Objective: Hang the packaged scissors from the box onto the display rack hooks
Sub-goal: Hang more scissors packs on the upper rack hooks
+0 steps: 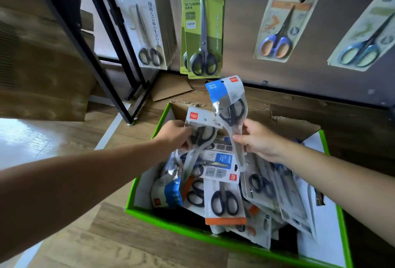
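A green-edged cardboard box (166, 222) on the floor holds several packaged scissors (224, 201). My left hand (176, 135) grips one clear pack with black-handled scissors (199, 130) just above the box. My right hand (259, 139) pinches a second pack with a blue header (229, 101), raised upright over the box's far edge. Beyond, the display rack board (241, 39) carries hooks with hung scissor packs: a white one (143, 26), a green one (203, 30), a blue-and-orange-handled one (284, 21) and a blue-handled one (367, 34).
A black metal frame leg (89, 47) stands on the wooden floor left of the box. A large brown cardboard carton (38, 64) fills the left side. A loose cardboard flap (171, 88) lies on the floor below the rack.
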Demonstrator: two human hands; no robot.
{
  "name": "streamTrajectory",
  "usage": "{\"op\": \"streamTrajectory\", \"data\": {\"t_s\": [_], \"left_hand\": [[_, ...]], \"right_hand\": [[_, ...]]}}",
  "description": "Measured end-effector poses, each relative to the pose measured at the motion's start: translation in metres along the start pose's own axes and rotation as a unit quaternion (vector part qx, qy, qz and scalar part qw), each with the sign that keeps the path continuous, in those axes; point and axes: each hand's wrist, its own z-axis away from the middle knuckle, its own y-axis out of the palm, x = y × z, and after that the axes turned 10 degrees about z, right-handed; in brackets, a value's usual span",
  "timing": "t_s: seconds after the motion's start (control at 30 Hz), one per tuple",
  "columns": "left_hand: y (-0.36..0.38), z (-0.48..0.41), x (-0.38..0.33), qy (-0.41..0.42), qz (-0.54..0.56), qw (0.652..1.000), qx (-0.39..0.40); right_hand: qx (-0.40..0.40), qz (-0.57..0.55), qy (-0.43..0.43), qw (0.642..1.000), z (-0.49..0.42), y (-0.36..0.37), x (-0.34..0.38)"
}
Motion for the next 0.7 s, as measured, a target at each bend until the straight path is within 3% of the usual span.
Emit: {"op": "streamTrajectory", "data": {"t_s": [0.1, 0.17, 0.33, 0.53, 0.7], "left_hand": [[0.004, 0.0, -0.018, -0.008, 0.13, 0.991, 0.001], [0.009, 0.004, -0.026, -0.035, 0.196, 0.979, 0.046], [0.012, 0.012, -0.013, -0.078, 0.184, 0.968, 0.15], [0.005, -0.004, -0.025, 0.013, 0.181, 0.983, 0.025], [0.002, -0.01, -0.02, 0.001, 0.199, 0.98, 0.011]], "right_hand": [[0.038, -0.072, -0.003, 0.997, 0.004, 0.008, 0.0], [0.039, -0.091, -0.017, 0.995, 0.003, 0.014, 0.0], [0.043, -0.142, 0.021, 0.989, 0.008, 0.015, -0.003], [0.047, -0.15, 0.065, 0.985, 0.015, 0.013, -0.015], [0.115, -0.142, 0.088, 0.979, 0.018, 0.004, -0.012]]}}
